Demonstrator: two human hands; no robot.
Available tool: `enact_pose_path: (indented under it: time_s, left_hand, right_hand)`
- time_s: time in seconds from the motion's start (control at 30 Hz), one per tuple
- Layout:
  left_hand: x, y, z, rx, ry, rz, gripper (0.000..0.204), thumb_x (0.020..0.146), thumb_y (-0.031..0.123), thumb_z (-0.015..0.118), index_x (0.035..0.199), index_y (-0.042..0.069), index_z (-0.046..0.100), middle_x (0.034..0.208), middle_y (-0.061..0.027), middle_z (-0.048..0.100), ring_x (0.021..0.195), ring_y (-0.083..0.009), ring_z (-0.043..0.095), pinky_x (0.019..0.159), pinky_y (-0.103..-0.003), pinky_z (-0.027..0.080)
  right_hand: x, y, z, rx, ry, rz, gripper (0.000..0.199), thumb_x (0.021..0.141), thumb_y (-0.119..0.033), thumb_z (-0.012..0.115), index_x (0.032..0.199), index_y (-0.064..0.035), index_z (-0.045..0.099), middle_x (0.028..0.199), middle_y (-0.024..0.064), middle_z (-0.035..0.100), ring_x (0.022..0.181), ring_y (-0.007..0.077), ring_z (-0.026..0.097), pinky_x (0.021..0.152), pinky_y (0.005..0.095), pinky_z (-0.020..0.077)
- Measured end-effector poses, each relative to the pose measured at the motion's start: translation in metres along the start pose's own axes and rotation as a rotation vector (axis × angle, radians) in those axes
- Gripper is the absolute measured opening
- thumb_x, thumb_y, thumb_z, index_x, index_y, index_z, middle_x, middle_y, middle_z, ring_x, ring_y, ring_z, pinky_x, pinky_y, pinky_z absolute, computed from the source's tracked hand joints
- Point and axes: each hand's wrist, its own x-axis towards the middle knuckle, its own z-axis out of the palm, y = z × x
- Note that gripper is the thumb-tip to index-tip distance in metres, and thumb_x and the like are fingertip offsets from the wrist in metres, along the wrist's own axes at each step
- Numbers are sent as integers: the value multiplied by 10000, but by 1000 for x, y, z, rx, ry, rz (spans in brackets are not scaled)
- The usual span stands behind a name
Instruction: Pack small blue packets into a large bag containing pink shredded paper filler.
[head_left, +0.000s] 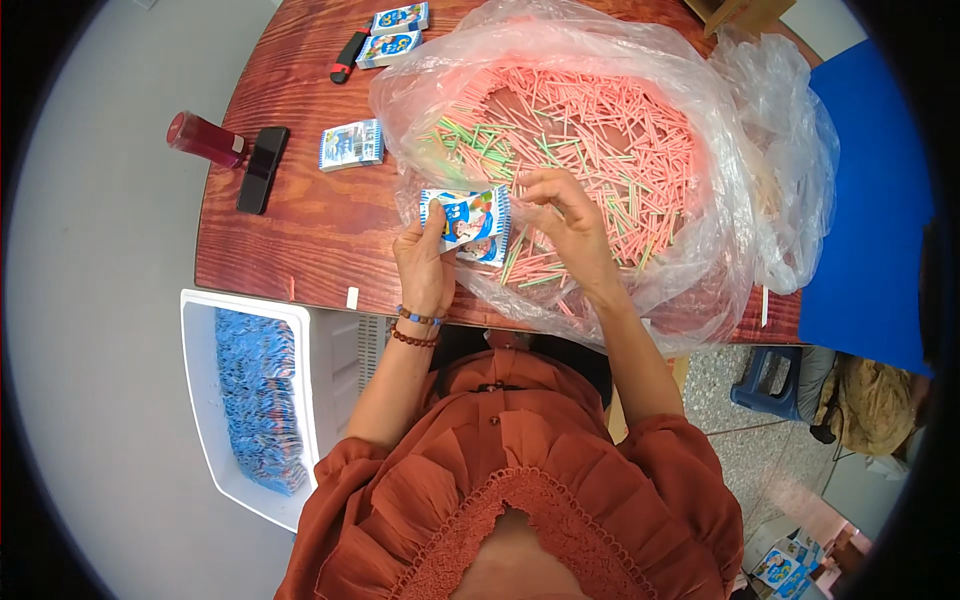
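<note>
My left hand point(428, 258) grips a small blue-and-white packet point(468, 216) at its left end, thumb on top. A second packet point(484, 250) of the same kind shows partly from beneath it. Just beyond the packet's right end is my right hand point(575, 225), its fingers curled with the tips close together; whether something small is between them I cannot make out. Under and behind both hands lies a large clear plastic bag point(728, 220), spread open, with a heap of thin pink sticks point(640, 130) and some green sticks point(478, 140) in it.
Left of the bag lie a packet stack point(350, 146), more packets point(390, 48), a black-and-red utility knife point(350, 52), a phone point(263, 170) and a red bottle point(207, 140). A white tub point(307, 400) full of blue packets stands below the table's left edge. A blue stool point(770, 385) is at lower right.
</note>
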Motion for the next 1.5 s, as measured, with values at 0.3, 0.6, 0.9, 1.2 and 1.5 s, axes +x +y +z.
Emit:
enact_pose_path:
  time_s: [0.3,0.6,0.9,1.2,1.5]
  left_hand:
    - [1,-7,1,39,-2,56,257,975,225,552,984,-7,662,940,-65,685,800,-97,641,704,-261,535]
    - [-2,-6,-3,122,-18,33,328,982,315,533,932,27,682,841,-23,692,723,-61,632,571,-206,480]
    - [-9,8,-5,32,-150,-88,280,986,267,525,1041,12,628,943,-64,686,785,-134,663,647,-281,544]
    - [-8,-6,-10,111,-53,-102,238,968,252,562,989,30,645,863,-38,674,706,-101,626,604,-245,507]
    - [-4,7,-20,-13,27,-21,261,992,228,522,907,12,642,841,-34,648,673,-94,510,612,-242,432]
  right_hand:
    - [-1,-1,5,-475,-359,-232,350,770,-268,748,1073,-106,679,1372,105,469,1323,302,353,1074,429,291]
    - [14,10,0,-565,-456,-400,238,760,-293,722,949,-151,740,1389,78,484,1323,320,375,1078,445,306]
    - [7,6,18,-614,-358,-248,375,826,-316,670,1124,-87,663,1394,115,460,1282,309,422,1050,435,359]
    - [9,14,3,-613,-467,-494,247,791,-282,703,978,-122,719,1277,78,562,1190,294,505,997,413,400]
    - [112,30,-2,-478,-212,2,208,863,-207,619,924,-32,714,992,123,676,915,261,639,800,356,497]
